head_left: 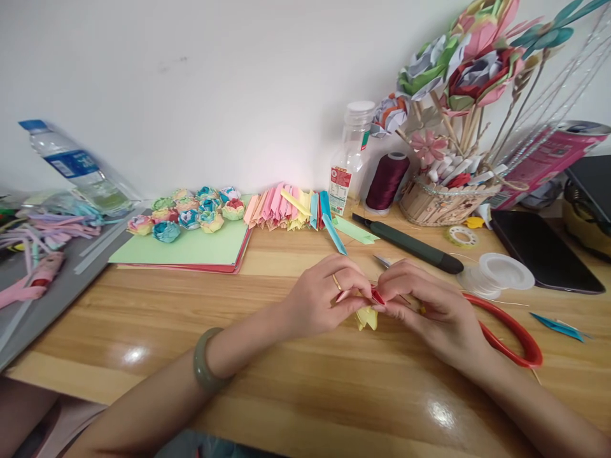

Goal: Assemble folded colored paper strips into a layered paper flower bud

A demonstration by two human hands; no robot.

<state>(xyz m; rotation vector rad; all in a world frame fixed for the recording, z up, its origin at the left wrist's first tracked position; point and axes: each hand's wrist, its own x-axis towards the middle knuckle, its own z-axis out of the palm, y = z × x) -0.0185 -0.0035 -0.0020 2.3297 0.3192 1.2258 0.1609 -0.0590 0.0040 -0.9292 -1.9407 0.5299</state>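
Observation:
Both hands meet over the wooden table, pinching one small paper flower with yellow petals below and a red fold on top. My left hand, with a ring and a green bangle on its wrist, grips it from the left, thumb and forefinger together. From the other side my right hand closes its fingertips on the red fold. The fingers hide much of the flower. Red-handled scissors lie partly under my right hand, their tip showing beyond it.
Finished paper flowers sit on green paper. Folded strips stand beside them. Behind my hands are a dark green craft knife, a clear spool, purple thread, a flower basket and a phone.

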